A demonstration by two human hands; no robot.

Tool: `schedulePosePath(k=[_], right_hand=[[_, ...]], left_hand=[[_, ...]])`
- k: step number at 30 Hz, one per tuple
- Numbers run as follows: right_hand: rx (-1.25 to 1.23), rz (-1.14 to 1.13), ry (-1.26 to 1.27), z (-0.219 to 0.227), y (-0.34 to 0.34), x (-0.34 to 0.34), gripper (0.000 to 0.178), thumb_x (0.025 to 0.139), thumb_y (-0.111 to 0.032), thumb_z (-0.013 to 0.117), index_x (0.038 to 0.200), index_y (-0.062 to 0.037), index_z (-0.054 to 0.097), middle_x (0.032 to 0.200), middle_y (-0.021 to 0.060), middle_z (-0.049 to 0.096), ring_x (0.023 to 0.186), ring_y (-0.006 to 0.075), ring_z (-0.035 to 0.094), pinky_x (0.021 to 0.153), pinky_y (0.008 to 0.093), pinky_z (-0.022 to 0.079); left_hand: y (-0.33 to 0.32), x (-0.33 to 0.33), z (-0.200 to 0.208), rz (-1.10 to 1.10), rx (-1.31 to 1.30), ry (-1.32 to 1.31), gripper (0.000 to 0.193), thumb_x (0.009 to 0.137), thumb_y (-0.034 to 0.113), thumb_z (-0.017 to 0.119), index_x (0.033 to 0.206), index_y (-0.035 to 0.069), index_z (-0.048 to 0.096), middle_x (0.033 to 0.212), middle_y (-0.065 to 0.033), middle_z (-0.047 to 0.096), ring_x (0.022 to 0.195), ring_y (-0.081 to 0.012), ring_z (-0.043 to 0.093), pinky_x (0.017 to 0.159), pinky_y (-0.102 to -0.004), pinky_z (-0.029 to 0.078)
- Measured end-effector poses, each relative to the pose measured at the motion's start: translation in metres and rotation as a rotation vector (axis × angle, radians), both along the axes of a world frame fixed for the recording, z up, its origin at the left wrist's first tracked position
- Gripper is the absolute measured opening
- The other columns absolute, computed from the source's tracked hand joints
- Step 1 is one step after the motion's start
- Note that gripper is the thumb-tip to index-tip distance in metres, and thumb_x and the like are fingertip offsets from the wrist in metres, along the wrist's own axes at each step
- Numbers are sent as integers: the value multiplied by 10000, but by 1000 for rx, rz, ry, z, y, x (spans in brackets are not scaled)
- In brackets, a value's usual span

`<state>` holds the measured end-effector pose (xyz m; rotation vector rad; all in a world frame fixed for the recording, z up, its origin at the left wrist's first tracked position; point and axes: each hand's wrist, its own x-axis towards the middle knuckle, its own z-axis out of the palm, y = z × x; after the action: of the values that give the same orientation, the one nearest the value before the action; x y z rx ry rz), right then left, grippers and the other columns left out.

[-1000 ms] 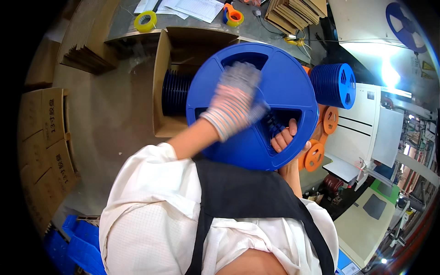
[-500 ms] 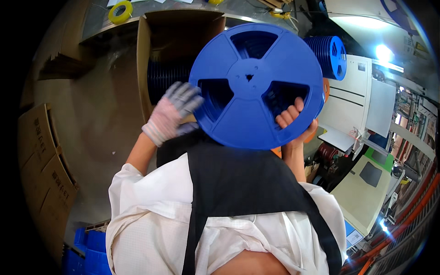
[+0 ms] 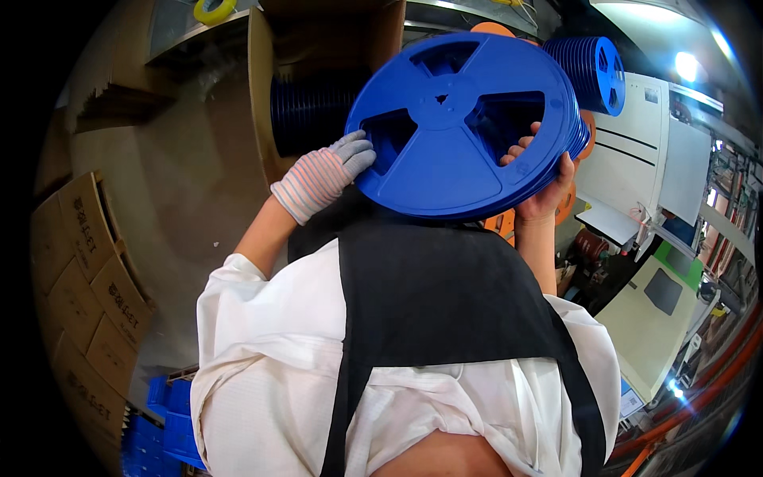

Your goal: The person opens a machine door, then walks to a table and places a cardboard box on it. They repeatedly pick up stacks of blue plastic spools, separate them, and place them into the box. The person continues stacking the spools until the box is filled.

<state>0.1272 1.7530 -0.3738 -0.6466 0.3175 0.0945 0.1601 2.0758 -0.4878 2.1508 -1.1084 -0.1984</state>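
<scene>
A stack of round blue plastic reels (image 3: pixel 445 179) is held in front of my chest, its top disc tilted, with cut-out windows and a small hub hole. My right hand (image 3: pixel 540 179) is bare and grips the right rim, its fingers curled through a window and its thumb on the outer edge. At the left rim, my left hand (image 3: pixel 326 175), in a striped knit glove with grey fingers, closes over the edge beside another window. Its thumb is hidden.
Behind the reels stands an open cardboard box (image 3: pixel 261 95) with dark reels (image 3: pixel 314 111) inside. Another blue reel stack (image 3: pixel 588 71) lies on its side at the back right, near orange reels (image 3: pixel 586 131). Flat-sided cartons (image 3: pixel 83 278) stand left; blue bins (image 3: pixel 179 429) lie lower left.
My left hand has come in from beside the stack to the left rim and taken hold. The reels have tilted, so more of the stacked edges show at the right.
</scene>
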Motion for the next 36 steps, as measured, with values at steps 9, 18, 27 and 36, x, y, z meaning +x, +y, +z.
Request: schedulePosePath(k=[9,18,27,36], right_hand=[[-3,-36,-19,-3,-1,-21,567,850,-338,578,1280,10,452,870,73,504,768,192,493,813,393,458],[43,-6,-84,0,3,-25,496,844,-313,592,1221,-13,474,818,55,511,740,182,519,813,389,478],[69,-18,-97,1,-2,-24,483,845,-325,591,1210,-23,497,801,42,482,727,167,485,770,360,436],[328,-36,-260,3,-23,-19,390,858,-268,640,1127,-48,463,738,-9,488,651,100,489,690,295,398]], left_hand=[[44,-2,33,548,-1032,1190,175,873,-2,570,1045,30,578,949,-129,653,952,-298,661,920,-429,522],[71,-17,20,425,-1416,1397,212,867,78,638,1064,40,571,958,-154,647,1013,-378,638,794,-532,574],[56,-12,45,597,-1394,1221,337,824,160,698,1108,71,540,903,-94,619,942,-308,634,894,-466,516],[9,1,23,703,-565,540,319,756,-122,624,986,59,499,1072,-120,622,1097,-224,581,969,-345,447]])
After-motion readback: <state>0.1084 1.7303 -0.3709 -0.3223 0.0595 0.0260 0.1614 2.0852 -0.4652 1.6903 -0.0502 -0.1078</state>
